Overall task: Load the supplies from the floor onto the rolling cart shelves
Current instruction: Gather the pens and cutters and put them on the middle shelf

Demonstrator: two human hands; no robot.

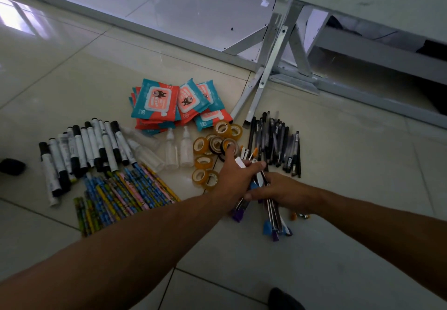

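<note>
Supplies lie in groups on the tiled floor. My left hand (235, 176) and my right hand (283, 192) are both closed around a bundle of paintbrushes (272, 215) with purple and blue handle ends, low over the floor. Just beyond my left hand sit several rolls of clear tape (214, 151). Black pens (278, 144) lie to the right of the tape. Further left stand small clear bottles (179, 148), then black-and-white markers (82, 154) and patterned pencils (121, 193). Wet-wipe packs (174, 102) are stacked behind. No cart is in view.
Grey metal frame legs (261, 82) of a table or rack stand right behind the wipes and pens. A dark shoe (12, 166) is at the left edge, another dark shoe (285, 300) at the bottom. Small loose bits (300, 216) lie right of the brushes.
</note>
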